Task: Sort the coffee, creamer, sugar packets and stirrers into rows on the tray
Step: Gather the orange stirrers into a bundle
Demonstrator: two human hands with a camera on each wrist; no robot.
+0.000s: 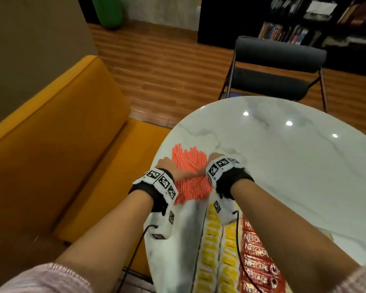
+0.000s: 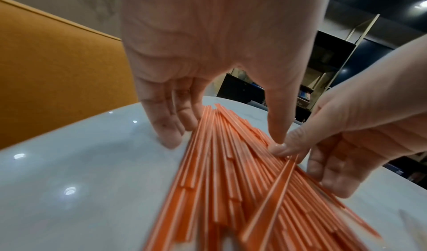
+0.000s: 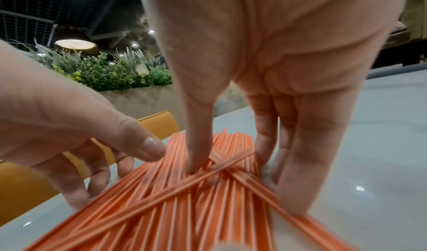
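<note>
- Your left hand (image 1: 166, 166) stands with straight fingers (image 2: 166, 127) pointing down at the left edge of the stirrers (image 1: 188, 168), fingertips on the table (image 1: 283, 155); the thumb presses down on top of the pile. It is released, gripping nothing.
- Your right hand (image 1: 215, 159) mirrors it on the other edge of the pile: straight fingers (image 3: 298, 154) planted on the table beside the stirrers, thumb pressing onto the pile. Also released, holding nothing.
- The stirrers, orange-red with thin white stripes, lie in a flat heap between your two hands, mostly running away from you; a few lie crossed on top, under your thumbs.
- Your two thumbs touch or nearly touch above the middle of the pile.
- Behind your right wrist, toward your body, the yellow packets (image 1: 211, 246) sit in two rows, and just to their right a row of red Nescafe coffee packets (image 1: 256, 254).
- Whether those rows rest on a tray cannot be told.
- Beyond your left hand stands an orange sofa (image 1: 51, 144); beyond your right, across the table, a dark chair (image 1: 279, 66).
</note>
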